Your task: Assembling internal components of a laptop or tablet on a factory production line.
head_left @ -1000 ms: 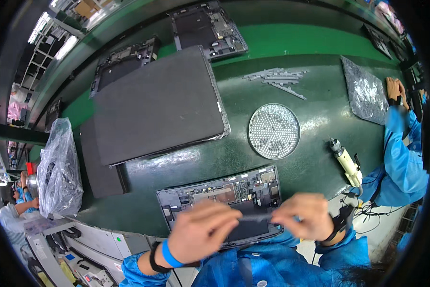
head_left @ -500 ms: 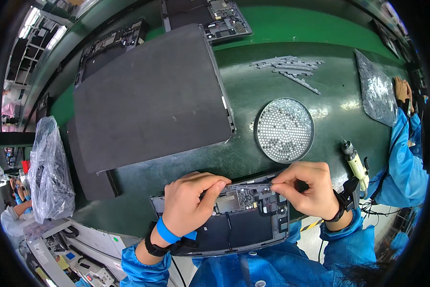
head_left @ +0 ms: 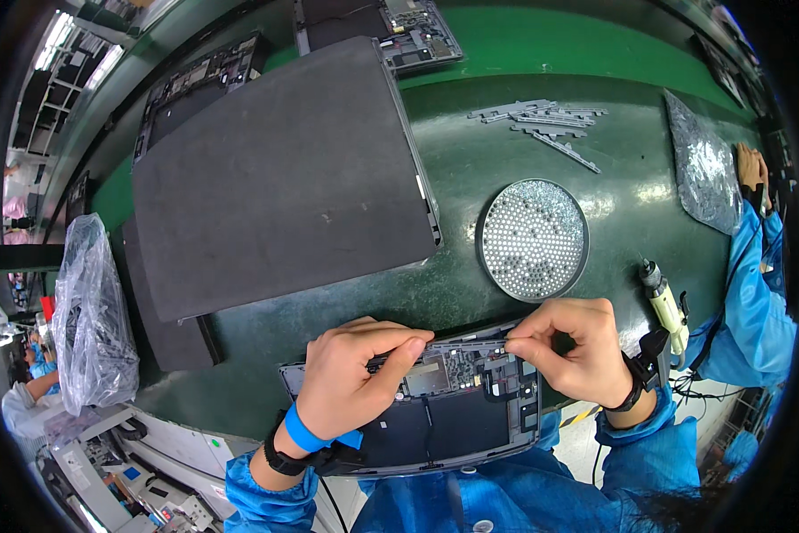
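Note:
An opened device housing, dark and thin like a tablet or laptop, lies in front of me at the table's near edge with its circuit board exposed. Along its far edge runs a narrow grey strip. My left hand, with a blue band at the wrist, pinches the strip's left end between thumb and forefinger. At the other end, my right hand has thumb and fingertips closed on the strip. Whether the strip is seated in the housing or just above it, I cannot tell.
Beyond the housing sits a round perforated dish with small parts. Several grey strips lie farther back. A corded electric screwdriver rests at right. A large dark foam sheet covers the left. Clear plastic bags flank the table; a co-worker's sleeve is at right.
The view has shifted slightly. Both hands keep their pinch on the strip, with hardly any movement against the housing.

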`<state>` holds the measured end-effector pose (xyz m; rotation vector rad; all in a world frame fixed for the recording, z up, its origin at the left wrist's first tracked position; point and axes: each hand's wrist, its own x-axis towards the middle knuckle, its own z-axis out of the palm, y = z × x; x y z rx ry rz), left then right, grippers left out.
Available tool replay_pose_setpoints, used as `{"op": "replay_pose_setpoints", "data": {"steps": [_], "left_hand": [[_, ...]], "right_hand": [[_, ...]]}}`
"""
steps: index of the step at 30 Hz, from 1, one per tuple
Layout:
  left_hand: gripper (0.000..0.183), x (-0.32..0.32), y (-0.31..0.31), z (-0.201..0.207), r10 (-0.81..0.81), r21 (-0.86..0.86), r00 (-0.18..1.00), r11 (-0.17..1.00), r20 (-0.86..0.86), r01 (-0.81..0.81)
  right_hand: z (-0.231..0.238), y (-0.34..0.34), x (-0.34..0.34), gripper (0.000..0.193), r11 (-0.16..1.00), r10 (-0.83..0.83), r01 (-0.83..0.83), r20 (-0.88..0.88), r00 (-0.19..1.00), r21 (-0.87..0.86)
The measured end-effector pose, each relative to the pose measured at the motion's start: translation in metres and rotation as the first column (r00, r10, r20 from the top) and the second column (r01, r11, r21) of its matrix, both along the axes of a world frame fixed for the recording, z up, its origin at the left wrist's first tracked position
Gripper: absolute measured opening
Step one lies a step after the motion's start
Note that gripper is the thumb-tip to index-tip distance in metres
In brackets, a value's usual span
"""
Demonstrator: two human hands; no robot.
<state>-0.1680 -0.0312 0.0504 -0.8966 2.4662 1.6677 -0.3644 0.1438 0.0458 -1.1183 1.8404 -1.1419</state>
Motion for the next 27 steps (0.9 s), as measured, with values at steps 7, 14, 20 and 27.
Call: {"op": "replay_pose_setpoints", "data": {"steps": [7, 14, 20, 27], "left_hand": [[0.015, -0.002, 0.003, -0.002, 0.019, 0.006, 0.998, 1.0, -0.055, -0.019], [0.012, -0.008, 0.008, -0.004, 0.007, -0.075, 0.997, 0.997, -0.078, -0.013], [0.006, -0.009, 0.013, -0.011, 0.004, -0.244, 0.99, 0.969, -0.139, -0.039], [0.003, -0.011, 0.017, -0.016, 0.067, -0.14, 0.986, 0.986, -0.15, -0.088]], "right_hand": [[-0.002, 0.003, -0.002, 0.008, 1.0, 0.002, -0.002, 0.005, 1.0, -0.01], [-0.001, -0.001, 0.005, 0.012, 0.999, -0.035, 0.036, -0.049, 0.998, 0.02], [0.008, -0.013, -0.005, 0.036, 0.996, 0.082, -0.061, -0.541, 0.837, 0.057], [0.018, -0.027, -0.004, 0.029, 0.968, 0.2, -0.145, -0.277, 0.94, 0.205]]}}
